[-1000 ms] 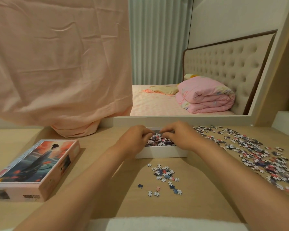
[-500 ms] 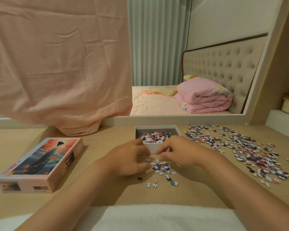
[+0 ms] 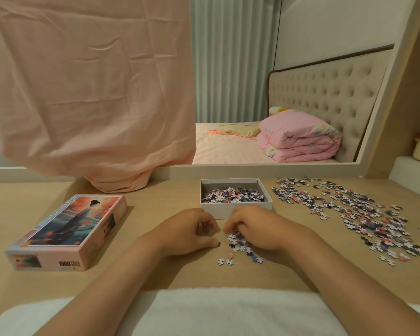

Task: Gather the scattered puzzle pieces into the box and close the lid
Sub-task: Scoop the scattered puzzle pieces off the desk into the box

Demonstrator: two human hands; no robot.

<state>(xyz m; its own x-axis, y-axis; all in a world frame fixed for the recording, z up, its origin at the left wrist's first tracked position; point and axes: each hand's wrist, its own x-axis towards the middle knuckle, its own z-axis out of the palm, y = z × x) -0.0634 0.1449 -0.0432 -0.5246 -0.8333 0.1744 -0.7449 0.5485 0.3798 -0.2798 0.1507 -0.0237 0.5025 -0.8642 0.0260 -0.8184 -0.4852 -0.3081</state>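
Both our hands have come back from the box (image 3: 235, 212) to the small pile (image 3: 244, 247) of puzzle pieces just in front of it; our left hand (image 3: 192, 230) has bent fingers and its thumb on the table (image 3: 155, 197), and we cannot tell if it holds a piece; our right hand (image 3: 257, 229) curls its fingers over the small pile; the box sits open with pieces inside; the lid (image 3: 68, 229) lies on the left; many scattered pieces (image 3: 361, 214) lie on the right.
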